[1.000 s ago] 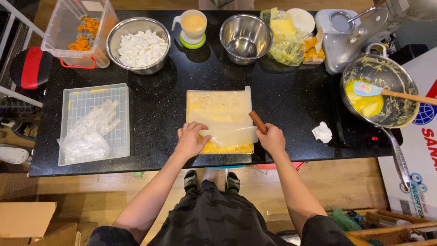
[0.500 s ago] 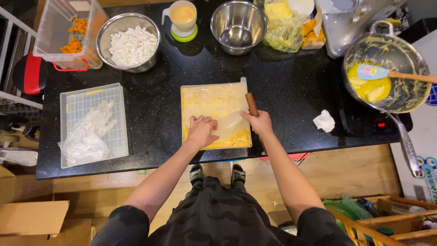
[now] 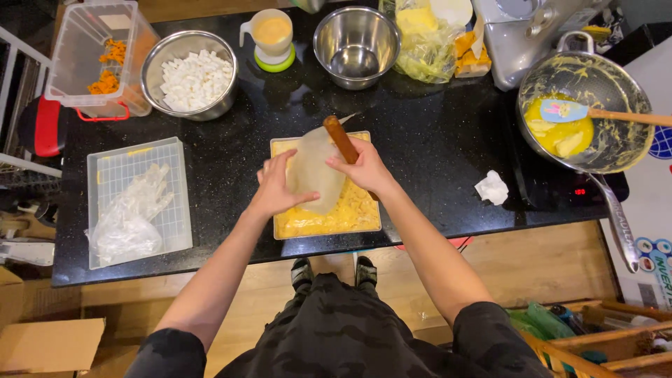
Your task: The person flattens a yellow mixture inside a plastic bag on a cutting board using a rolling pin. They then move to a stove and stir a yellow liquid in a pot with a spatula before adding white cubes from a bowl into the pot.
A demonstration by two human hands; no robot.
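Clear plastic bag point(image 3: 420, 42) of yellow blocks: far beyond the right hand point(image 3: 364, 168). Small red display point(image 3: 579, 191) on cooktop: right of it. White-blue printed box point(image 3: 654, 231): far right.

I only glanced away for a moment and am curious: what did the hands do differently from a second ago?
The right hand has lifted the wooden-handled scraper off the yellow mixture in the square tray, tilting its pale blade up. The left hand, earlier pressing the blade down flat, now rests against its raised face. The tray, the bowl of white cubes and the pan with the spatula stayed put.
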